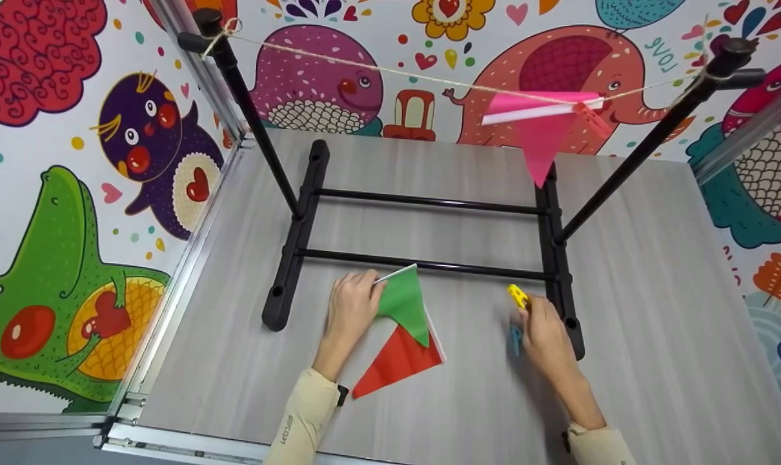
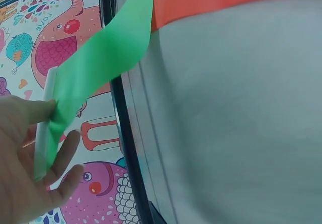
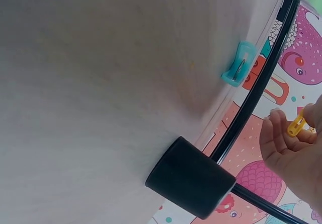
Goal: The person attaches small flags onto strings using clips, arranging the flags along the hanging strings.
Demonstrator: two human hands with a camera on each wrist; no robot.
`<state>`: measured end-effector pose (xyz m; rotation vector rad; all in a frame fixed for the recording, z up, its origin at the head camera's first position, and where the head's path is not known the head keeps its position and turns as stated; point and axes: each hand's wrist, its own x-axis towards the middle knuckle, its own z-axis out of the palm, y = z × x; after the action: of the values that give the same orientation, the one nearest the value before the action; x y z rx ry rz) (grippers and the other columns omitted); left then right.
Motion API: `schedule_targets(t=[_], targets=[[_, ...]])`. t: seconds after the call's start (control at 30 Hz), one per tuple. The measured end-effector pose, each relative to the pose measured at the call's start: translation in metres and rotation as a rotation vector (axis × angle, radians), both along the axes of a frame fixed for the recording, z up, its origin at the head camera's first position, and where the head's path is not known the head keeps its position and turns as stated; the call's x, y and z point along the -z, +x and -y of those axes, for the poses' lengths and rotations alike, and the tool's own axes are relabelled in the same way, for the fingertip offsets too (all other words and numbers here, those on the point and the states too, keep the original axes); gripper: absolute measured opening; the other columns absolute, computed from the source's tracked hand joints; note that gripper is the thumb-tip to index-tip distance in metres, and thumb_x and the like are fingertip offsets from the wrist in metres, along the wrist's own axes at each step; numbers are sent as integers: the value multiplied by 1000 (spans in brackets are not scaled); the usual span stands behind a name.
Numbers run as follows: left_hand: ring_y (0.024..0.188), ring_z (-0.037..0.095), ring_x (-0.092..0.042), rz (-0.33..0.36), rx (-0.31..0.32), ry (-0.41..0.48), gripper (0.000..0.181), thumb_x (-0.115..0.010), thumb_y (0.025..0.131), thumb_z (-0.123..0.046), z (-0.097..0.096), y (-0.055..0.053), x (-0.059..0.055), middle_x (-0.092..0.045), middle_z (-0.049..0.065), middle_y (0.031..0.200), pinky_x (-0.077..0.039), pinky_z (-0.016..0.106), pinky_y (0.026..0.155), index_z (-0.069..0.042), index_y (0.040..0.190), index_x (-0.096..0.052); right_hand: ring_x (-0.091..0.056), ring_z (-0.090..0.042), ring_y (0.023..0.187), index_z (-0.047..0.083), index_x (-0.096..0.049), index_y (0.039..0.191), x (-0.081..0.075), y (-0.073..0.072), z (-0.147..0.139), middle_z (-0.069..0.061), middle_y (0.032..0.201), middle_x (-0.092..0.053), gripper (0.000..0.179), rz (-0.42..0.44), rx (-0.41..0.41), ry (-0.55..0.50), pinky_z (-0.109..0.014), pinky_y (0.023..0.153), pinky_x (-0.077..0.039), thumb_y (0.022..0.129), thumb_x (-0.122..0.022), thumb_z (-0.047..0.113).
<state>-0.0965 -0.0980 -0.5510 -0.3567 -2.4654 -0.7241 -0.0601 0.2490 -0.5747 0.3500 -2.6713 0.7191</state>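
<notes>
My left hand [image 1: 353, 303] pinches the white top edge of a green pennant [image 1: 405, 297] between thumb and fingers. In the left wrist view the green cloth [image 2: 100, 58] curves away from that hand [image 2: 30, 158]. Under its tip lies a red pennant [image 1: 400, 361] on the table. On the right, my right hand [image 1: 548, 332] holds a yellow clothespin [image 1: 517, 296] between thumb and fingers, plain in the right wrist view as well [image 3: 297, 125]. A blue clothespin [image 1: 515, 340] lies on the table just left of that hand.
A black frame [image 1: 429, 265] stands on the table [image 1: 235, 381], with two uprights. Between their tops runs a string [image 1: 377, 68], where a pink pennant [image 1: 545, 142] hangs by a red clothespin [image 1: 592, 119]. Cartoon-printed walls [image 1: 35, 148] enclose the back and sides.
</notes>
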Motion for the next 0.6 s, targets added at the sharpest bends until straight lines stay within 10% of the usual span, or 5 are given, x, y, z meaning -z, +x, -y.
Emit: schedule_targets(t=[0.6], targets=[[68, 28, -62, -17, 10, 49, 9, -75, 89, -5, 3, -4, -13, -73, 7, 81, -48, 44, 64, -4, 90, -67, -67, -35, 80, -15, -59, 110, -1, -2, -1, -26, 93, -64, 30, -163, -41, -57, -48, 64, -58, 88, -77, -6]])
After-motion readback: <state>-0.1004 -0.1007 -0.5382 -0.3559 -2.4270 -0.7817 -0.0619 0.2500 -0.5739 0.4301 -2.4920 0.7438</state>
